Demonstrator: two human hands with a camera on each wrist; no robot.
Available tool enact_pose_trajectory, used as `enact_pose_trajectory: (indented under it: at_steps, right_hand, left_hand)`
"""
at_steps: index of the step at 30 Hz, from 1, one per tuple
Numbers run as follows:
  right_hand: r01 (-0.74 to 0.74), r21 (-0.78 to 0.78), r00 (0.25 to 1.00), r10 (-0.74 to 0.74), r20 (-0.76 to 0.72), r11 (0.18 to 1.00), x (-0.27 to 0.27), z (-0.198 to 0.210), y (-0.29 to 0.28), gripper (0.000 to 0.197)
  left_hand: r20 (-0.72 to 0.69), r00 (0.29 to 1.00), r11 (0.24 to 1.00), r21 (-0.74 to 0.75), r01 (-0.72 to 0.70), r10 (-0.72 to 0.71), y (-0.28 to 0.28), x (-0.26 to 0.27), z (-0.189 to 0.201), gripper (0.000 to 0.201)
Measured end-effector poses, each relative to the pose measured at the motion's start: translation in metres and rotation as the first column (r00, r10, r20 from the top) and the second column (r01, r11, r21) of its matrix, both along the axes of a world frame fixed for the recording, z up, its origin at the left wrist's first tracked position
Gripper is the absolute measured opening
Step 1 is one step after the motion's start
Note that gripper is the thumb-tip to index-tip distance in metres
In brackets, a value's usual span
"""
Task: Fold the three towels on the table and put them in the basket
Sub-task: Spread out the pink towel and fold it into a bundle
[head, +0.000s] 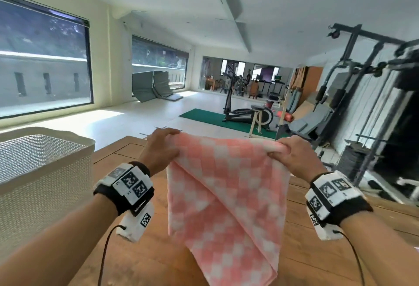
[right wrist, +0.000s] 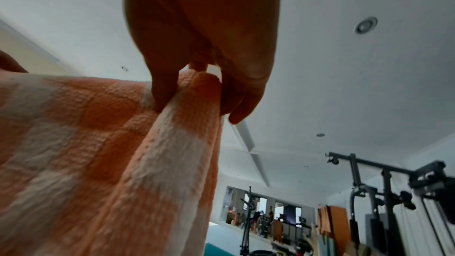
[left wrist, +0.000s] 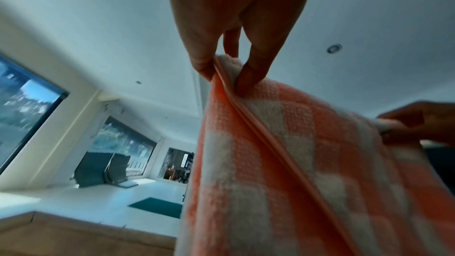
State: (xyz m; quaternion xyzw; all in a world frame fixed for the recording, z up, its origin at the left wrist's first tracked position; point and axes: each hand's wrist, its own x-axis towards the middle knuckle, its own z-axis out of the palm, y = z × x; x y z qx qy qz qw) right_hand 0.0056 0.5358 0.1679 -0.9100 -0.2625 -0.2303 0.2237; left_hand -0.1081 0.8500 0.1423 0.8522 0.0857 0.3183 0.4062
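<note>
Both hands hold a pink-and-white checked towel (head: 224, 186) up over the wooden table (head: 340, 240): the left hand (head: 159, 149) pinches its top corner at 11 o'clock, the right hand (head: 297, 154) bunches the opposite corner at 1 o'clock. The cloth hangs doubled, hiding the tabletop beneath. A white mesh basket (head: 43, 186) stands at 9 o'clock. Beyond are an elliptical trainer (head: 247, 108) at 12 o'clock and a weight machine (head: 371, 95) at 2 o'clock.

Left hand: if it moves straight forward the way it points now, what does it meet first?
Probably nothing: beyond the left hand, which pinches the towel, the head view shows only open floor; depth is unclear.
</note>
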Motion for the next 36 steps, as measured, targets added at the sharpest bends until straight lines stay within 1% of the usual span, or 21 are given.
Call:
enact_pose_trajectory:
  at_steps: [2,5,6,8,10,13,15,16,19,20,21,23,25,27,29,31,32,33,34,36]
  right_hand:
    - [0.077,-0.038,0.995,-0.074,0.073,0.996,-0.006,0.006,-0.001,0.034]
    - [0.132,-0.085,0.978,-0.116,0.171,0.988,-0.016,0.018,-0.005,0.034]
    - [0.142,-0.098,0.976,-0.123,0.177,0.985,-0.018,0.023,-0.006,0.033]
    - [0.157,-0.094,0.981,-0.144,0.126,0.983,-0.020,0.036,-0.011,0.031]
    - [0.154,-0.070,0.987,-0.151,0.046,0.986,-0.020,0.051,-0.016,0.029]
    - [0.130,0.007,0.991,-0.129,-0.032,0.992,-0.009,0.068,-0.020,0.025]
    - [0.108,0.004,0.992,-0.108,-0.062,0.994,0.005,0.073,-0.020,0.031]
    - [0.106,0.007,0.990,-0.104,-0.098,0.994,0.013,0.073,-0.019,0.030]
    - [0.167,0.085,0.958,-0.141,-0.250,0.982,0.041,0.064,-0.016,0.017]
    - [0.198,0.117,0.949,-0.160,-0.273,0.973,0.053,0.057,-0.015,0.016]
    - [0.224,0.145,0.948,-0.181,-0.261,0.964,0.066,0.050,-0.014,0.016]
    - [0.274,0.176,0.957,-0.250,-0.147,0.945,0.090,0.038,-0.011,0.016]
    - [0.296,0.270,0.954,-0.298,-0.035,0.916,0.107,0.031,-0.008,0.010]
    - [0.257,0.354,0.956,-0.290,0.041,0.899,0.115,0.031,-0.005,0.002]
    - [0.221,0.383,0.957,-0.276,0.095,0.897,0.114,0.033,-0.005,0.002]
    - [0.218,0.378,0.954,-0.279,0.112,0.900,0.107,0.026,-0.008,0.006]
    - [0.245,0.354,0.951,-0.294,0.092,0.903,0.101,0.018,-0.009,0.008]
    - [0.277,0.308,0.951,-0.306,0.049,0.910,0.095,0.006,-0.010,0.010]
    - [0.309,0.243,0.949,-0.315,-0.015,0.920,0.087,-0.011,-0.011,0.011]
    - [0.357,0.071,0.927,-0.344,-0.148,0.932,0.066,-0.053,-0.010,0.016]
  left_hand:
    - [-0.008,1.000,0.991,0.134,-0.002,0.003,0.008,0.008,0.004,0.039]
    - [0.076,0.997,0.972,0.237,-0.003,-0.015,0.015,0.020,0.015,0.030]
    - [0.117,0.993,0.963,0.269,-0.011,-0.021,0.015,0.024,0.020,0.027]
    - [0.195,0.980,0.951,0.307,-0.026,-0.037,0.014,0.033,0.032,0.021]
    - [0.252,0.965,0.968,0.252,0.004,-0.070,0.011,0.042,0.046,0.016]
    - [0.281,0.955,0.992,0.102,0.074,-0.100,0.003,0.062,0.065,0.017]
    - [0.279,0.955,0.994,0.058,0.092,-0.104,-0.004,0.080,0.071,0.021]
    - [0.272,0.956,0.994,0.060,0.095,-0.108,-0.007,0.091,0.070,0.023]
    - [0.206,0.972,0.992,0.080,0.097,-0.111,-0.014,0.131,0.057,0.021]
    - [0.183,0.978,0.993,0.088,0.084,-0.099,-0.016,0.145,0.051,0.020]
    - [0.167,0.983,0.994,0.092,0.063,-0.078,-0.017,0.158,0.044,0.020]
    - [0.171,0.985,0.996,0.089,0.019,-0.035,-0.020,0.182,0.035,0.020]
    - [0.211,0.978,0.997,0.075,-0.010,-0.006,-0.024,0.198,0.034,0.022]
    - [0.281,0.960,0.997,0.065,-0.030,0.010,-0.025,0.206,0.037,0.024]
    - [0.352,0.936,0.998,0.055,-0.037,0.016,-0.026,0.205,0.038,0.027]
    - [0.382,0.924,0.999,0.046,-0.025,0.006,-0.025,0.195,0.031,0.034]
    - [0.374,0.927,0.998,0.059,-0.011,-0.012,-0.025,0.189,0.022,0.040]
    - [0.337,0.941,0.996,0.092,0.002,-0.033,-0.025,0.180,0.009,0.046]
    - [0.261,0.964,0.991,0.134,0.012,-0.048,-0.025,0.170,-0.009,0.051]
    - [0.072,0.995,0.981,0.186,0.052,-0.066,-0.023,0.150,-0.057,0.051]
